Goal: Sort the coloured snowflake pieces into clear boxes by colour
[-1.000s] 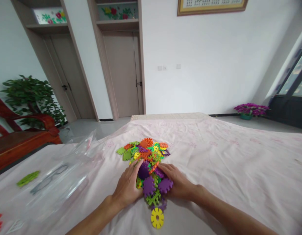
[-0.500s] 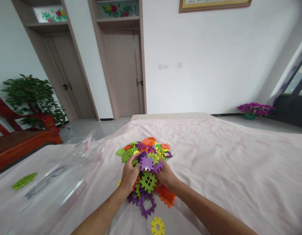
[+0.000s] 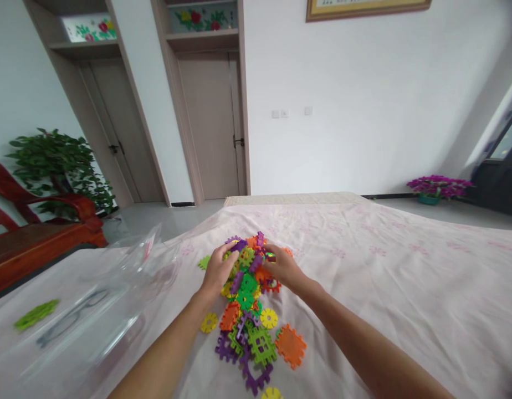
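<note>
A heap of colourful plastic interlocking building pieces (image 3: 248, 282) lies on the bedspread in front of me, with green, purple, orange and yellow squares and notched discs. My left hand (image 3: 218, 269) curls around the heap's far left side, thumb and fingers on a purple piece (image 3: 239, 245). From the right, my right hand (image 3: 284, 267) cups pieces with bent fingers, its fingertips partly hidden among them. Several pieces between the hands stand tilted. Closer to me lie a green window-shaped square (image 3: 261, 344), an orange square (image 3: 291, 346) and a yellow notched disc (image 3: 269, 318).
A pale floral bedspread (image 3: 384, 288) covers the surface. At left lies a clear plastic bag (image 3: 110, 310) with dark printed lines, and a lime-green piece (image 3: 35, 315) is by it. Beyond are a red wooden chair (image 3: 44, 227), a plant (image 3: 56, 166) and doors (image 3: 210, 122).
Both hands have moved away from me to the heap's far part and a little apart. Green, orange and yellow pieces now lie spread on the near side, where the hands were.
</note>
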### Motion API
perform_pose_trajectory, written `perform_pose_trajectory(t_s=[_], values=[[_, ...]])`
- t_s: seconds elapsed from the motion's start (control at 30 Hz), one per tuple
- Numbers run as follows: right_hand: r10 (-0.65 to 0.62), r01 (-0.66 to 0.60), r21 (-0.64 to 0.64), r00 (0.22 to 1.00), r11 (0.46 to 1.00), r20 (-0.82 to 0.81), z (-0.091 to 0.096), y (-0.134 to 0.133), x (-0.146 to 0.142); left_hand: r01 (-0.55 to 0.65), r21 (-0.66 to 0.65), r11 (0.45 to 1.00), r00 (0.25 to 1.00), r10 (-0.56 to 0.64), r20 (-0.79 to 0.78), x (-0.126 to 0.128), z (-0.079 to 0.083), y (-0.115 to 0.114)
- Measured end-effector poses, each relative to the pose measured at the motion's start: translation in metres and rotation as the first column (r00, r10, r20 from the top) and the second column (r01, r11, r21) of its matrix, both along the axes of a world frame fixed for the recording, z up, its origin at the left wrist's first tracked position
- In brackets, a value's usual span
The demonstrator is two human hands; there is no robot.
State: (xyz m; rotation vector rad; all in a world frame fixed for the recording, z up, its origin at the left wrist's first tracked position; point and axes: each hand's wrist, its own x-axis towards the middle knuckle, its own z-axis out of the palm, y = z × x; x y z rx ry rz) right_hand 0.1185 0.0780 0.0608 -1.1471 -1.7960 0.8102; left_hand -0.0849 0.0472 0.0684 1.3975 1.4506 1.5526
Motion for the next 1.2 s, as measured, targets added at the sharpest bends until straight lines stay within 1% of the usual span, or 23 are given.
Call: perform_pose_trajectory(t_s=[0.07,0.13,0.17,0.23,0.3,0.33,0.37,0.43,0.5,0.57,0.6,0.63,0.7,0.77,0.87,0.9,0.93,0.97,1.0,1.07,1.2], values=[[-0.097,0.082,0.101,0.984,0.992,0.147,-0.004,0.009,0.018,-0.047,0.009,0.999,0.972,0.048,-0.228,-0.008,-0.015,0.000],[-0.210,0.170,0.167,0.944,0.971,0.255,-0.010,0.017,0.034,-0.089,-0.003,0.996,0.917,0.081,-0.391,-0.014,-0.028,-0.001],[-0.257,0.209,0.184,0.919,0.961,0.299,-0.015,0.020,0.041,-0.104,-0.014,0.994,0.897,0.088,-0.433,-0.016,-0.033,-0.001],[-0.298,0.251,0.171,0.878,0.953,0.375,-0.026,0.024,0.048,-0.117,-0.037,0.992,0.881,0.086,-0.466,-0.016,-0.039,-0.002],[-0.281,0.246,0.135,0.864,0.960,0.419,-0.037,0.025,0.046,-0.113,-0.071,0.991,0.884,0.068,-0.462,-0.011,-0.041,-0.002],[-0.260,0.230,0.121,0.871,0.965,0.418,-0.042,0.023,0.042,-0.109,-0.086,0.990,0.887,0.058,-0.458,-0.008,-0.041,-0.001],[-0.237,0.209,0.113,0.885,0.971,0.400,-0.045,0.021,0.036,-0.103,-0.091,0.990,0.890,0.051,-0.453,-0.004,-0.041,-0.001],[-0.166,0.144,0.093,0.936,0.985,0.310,-0.046,0.014,0.021,-0.072,-0.085,0.994,0.904,0.029,-0.426,0.003,-0.041,0.001],[-0.046,0.045,0.011,0.990,0.999,0.132,-0.041,0.007,0.008,-0.011,-0.077,0.997,0.921,-0.019,-0.389,0.008,-0.039,0.001],[0.033,-0.038,-0.070,0.998,0.997,-0.061,-0.033,0.000,0.002,0.030,-0.085,0.996,0.917,-0.061,-0.394,0.011,-0.035,-0.005],[0.046,-0.056,-0.087,0.992,0.995,-0.120,-0.029,-0.002,0.003,0.034,-0.089,0.995,0.901,-0.069,-0.428,0.011,-0.032,-0.012],[0.042,-0.056,-0.094,0.988,0.994,-0.148,-0.027,-0.004,0.006,0.033,-0.086,0.996,0.873,-0.070,-0.483,0.012,-0.029,-0.021],[0.032,-0.043,-0.081,0.989,0.996,-0.141,-0.027,-0.007,0.018,0.044,-0.045,0.998,0.782,-0.063,-0.620,0.012,-0.025,-0.048],[0.039,-0.048,-0.072,0.991,0.996,-0.130,-0.033,-0.009,0.031,0.157,-0.001,0.988,0.652,-0.105,-0.751,0.015,-0.027,-0.080],[0.049,-0.055,-0.058,0.992,0.997,-0.113,-0.046,-0.012,0.044,0.379,-0.022,0.925,0.418,-0.192,-0.888,0.022,-0.041,-0.122],[0.042,-0.048,-0.052,0.993,0.997,-0.107,-0.049,-0.013,0.046,0.426,-0.031,0.904,0.345,-0.195,-0.918,0.024,-0.047,-0.130],[0.035,-0.040,-0.048,0.994,0.998,-0.100,-0.052,-0.015,0.046,0.448,-0.037,0.894,0.288,-0.184,-0.940,0.026,-0.052,-0.136],[0.032,-0.036,-0.044,0.995,0.998,-0.094,-0.053,-0.017,0.045,0.464,-0.041,0.885,0.247,-0.173,-0.953,0.028,-0.056,-0.139],[0.035,-0.039,-0.041,0.995,0.998,-0.089,-0.053,-0.018,0.044,0.468,-0.039,0.883,0.223,-0.161,-0.961,0.029,-0.057,-0.138],[0.041,-0.045,-0.040,0.995,0.998,-0.087,-0.052,-0.022,0.042,0.447,-0.019,0.894,0.217,-0.129,-0.967,0.030,-0.055,-0.132],[0.046,-0.048,-0.026,0.995,0.999,-0.083,-0.047,-0.028,0.040,0.352,0.075,0.933,0.281,-0.029,-0.959,0.028,-0.041,-0.105]])
